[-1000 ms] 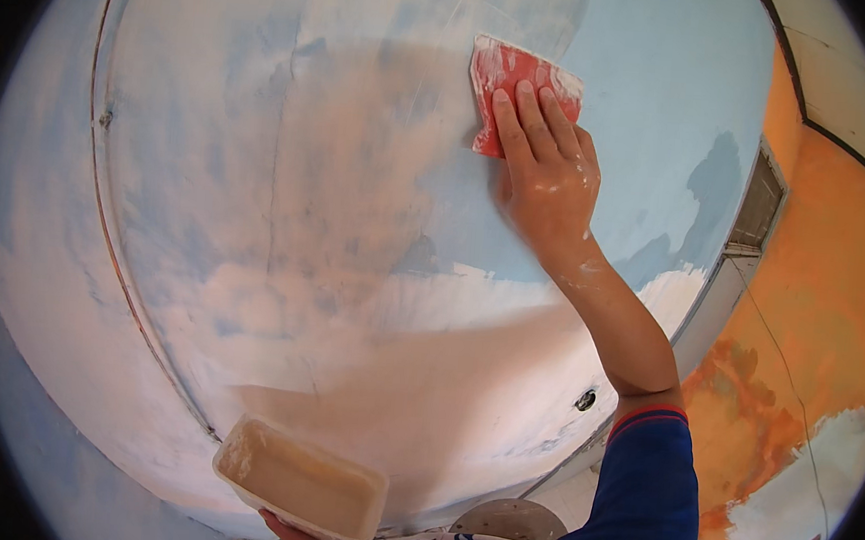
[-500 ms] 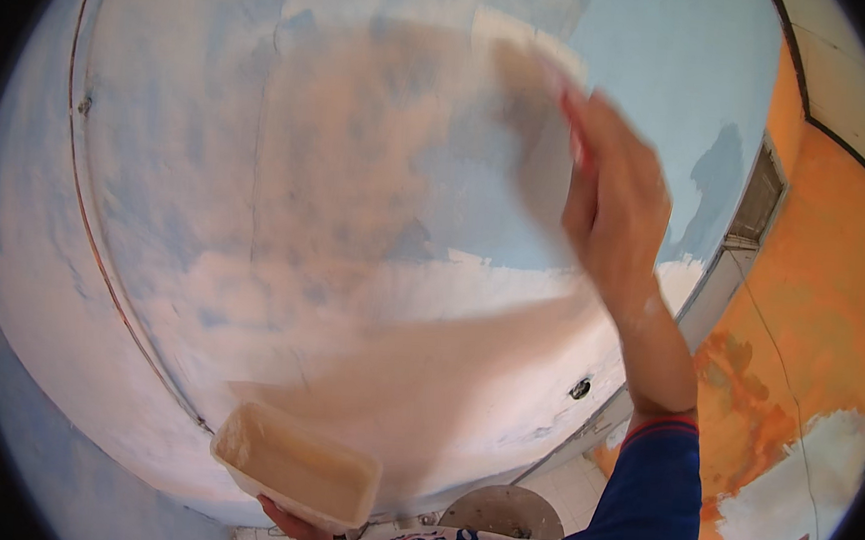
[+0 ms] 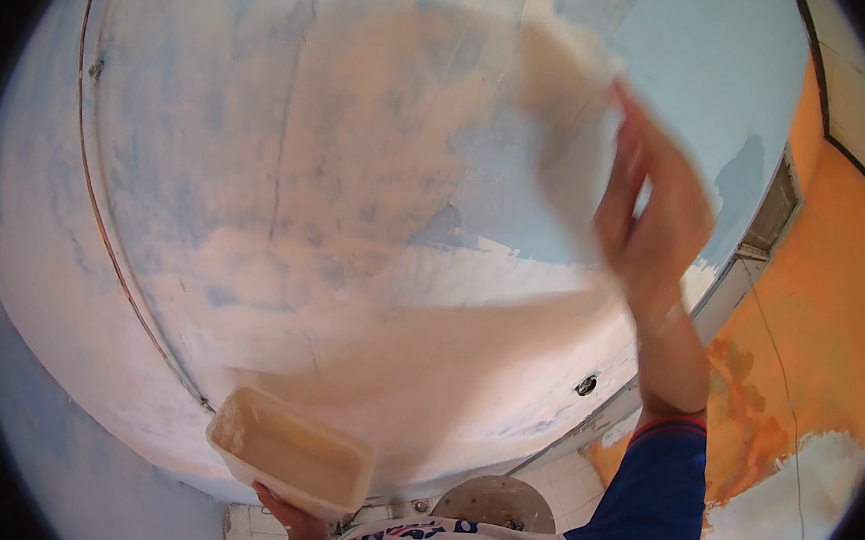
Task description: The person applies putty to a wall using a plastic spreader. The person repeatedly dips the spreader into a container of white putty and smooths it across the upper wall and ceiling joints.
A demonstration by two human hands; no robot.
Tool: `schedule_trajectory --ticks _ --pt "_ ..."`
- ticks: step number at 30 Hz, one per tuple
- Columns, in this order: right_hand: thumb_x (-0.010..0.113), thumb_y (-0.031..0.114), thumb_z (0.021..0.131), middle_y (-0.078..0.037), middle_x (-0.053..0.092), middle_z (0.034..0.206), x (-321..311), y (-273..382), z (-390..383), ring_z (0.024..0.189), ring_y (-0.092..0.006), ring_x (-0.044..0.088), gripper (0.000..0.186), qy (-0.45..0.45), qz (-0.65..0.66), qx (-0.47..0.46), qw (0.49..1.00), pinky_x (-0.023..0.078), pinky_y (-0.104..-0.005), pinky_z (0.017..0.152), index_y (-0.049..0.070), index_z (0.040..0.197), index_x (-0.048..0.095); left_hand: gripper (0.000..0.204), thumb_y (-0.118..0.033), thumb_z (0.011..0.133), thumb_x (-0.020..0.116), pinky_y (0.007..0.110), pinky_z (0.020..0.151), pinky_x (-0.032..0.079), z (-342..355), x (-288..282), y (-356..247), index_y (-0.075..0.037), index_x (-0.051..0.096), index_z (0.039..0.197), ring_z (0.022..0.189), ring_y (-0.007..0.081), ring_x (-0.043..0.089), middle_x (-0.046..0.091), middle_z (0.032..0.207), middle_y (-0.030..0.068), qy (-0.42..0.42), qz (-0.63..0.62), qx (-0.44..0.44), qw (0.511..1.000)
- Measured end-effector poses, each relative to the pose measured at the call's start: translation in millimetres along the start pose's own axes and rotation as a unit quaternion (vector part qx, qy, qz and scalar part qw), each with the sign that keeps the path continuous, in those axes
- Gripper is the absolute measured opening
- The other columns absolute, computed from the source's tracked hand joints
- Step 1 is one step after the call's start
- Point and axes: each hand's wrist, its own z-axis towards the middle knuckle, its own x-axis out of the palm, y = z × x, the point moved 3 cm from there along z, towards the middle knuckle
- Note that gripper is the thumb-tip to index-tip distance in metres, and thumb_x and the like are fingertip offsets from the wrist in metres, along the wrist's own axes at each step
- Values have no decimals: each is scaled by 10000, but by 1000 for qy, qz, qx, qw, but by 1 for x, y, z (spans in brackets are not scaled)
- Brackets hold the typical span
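Beneath the pale rectangular tub (image 3: 229, 424), my left hand (image 3: 293, 519) was wrapped round the underside and near side, gripping it low against my body; I judge that this let my palm carry the weight and left the tub well clear of my other arm. It was tilted with its mouth facing up towards me, probably for an easy reach in; pale smears coated its inner wall, though I could not tell how deep the contents went. High above the tub and to its right, my right hand (image 3: 662, 208) was raised, thumb and fingers pinching a thin red scraper (image 3: 625, 138), blurred and nearly edge-on, likely so that its flat side could be angled freely. Whether it touched the patchy blue and peach wall (image 3: 351, 294) beyond the tub, I could not tell. A round greyish object (image 3: 482, 496) sat right of the tub, below the wall.
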Motion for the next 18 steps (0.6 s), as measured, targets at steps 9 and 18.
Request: schedule_trajectory --ticks 9,18 --pt "691 119 846 -140 722 1199 18 57 -94 1044 -287 721 362 177 -4 -167 970 613 -389 792 79 1205 712 813 -717 987 283 476 1113 423 9 -1 3 -126 348 1541 1339 305 480 465 1490 82 -84 -59 -2 995" --pt "699 11 845 -119 740 1062 13 -39 12 870 -267 716 373 -11 -3 -43 999 571 -348 755 102 1206 722 794 -696 996 302 453 1149 380 11 1 8 -141 295 1564 1395 276 425 413 1523 71 7 -11 -12 1000"
